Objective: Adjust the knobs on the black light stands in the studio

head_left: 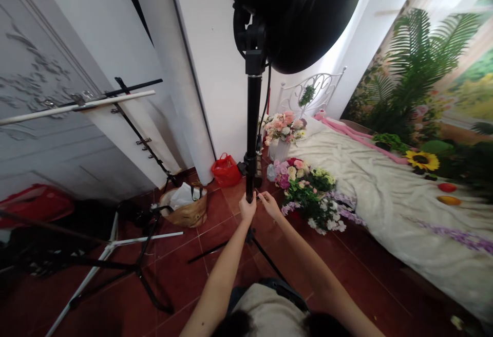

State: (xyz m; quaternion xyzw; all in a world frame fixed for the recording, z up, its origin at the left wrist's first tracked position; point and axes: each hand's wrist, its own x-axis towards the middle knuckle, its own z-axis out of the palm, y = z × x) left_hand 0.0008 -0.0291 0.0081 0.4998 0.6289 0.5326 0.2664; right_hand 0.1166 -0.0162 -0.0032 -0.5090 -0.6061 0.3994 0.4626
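Note:
A black light stand (pixel 253 116) rises in front of me, carrying a large black studio lamp (pixel 308 18) at its top. My left hand (pixel 247 207) is closed around the lower part of the pole. Just right of it, my right hand (pixel 269 205) is closed in a pinch beside the pole; the small dark piece at its fingertips is too small to name. A black cable (pixel 266 100) hangs from the lamp along the pole. The stand's dark legs (pixel 269 260) spread over the tiled floor below my forearms.
Artificial flowers (pixel 308 188) lie on the floor right of the stand, beside a bed with a cream cover (pixel 385 198). Leftward are a red bag (pixel 226 171), a woven bag (pixel 188 211) and other stands (pixel 111 247) with outstretched legs. A white wall (pixel 215 59) stands behind.

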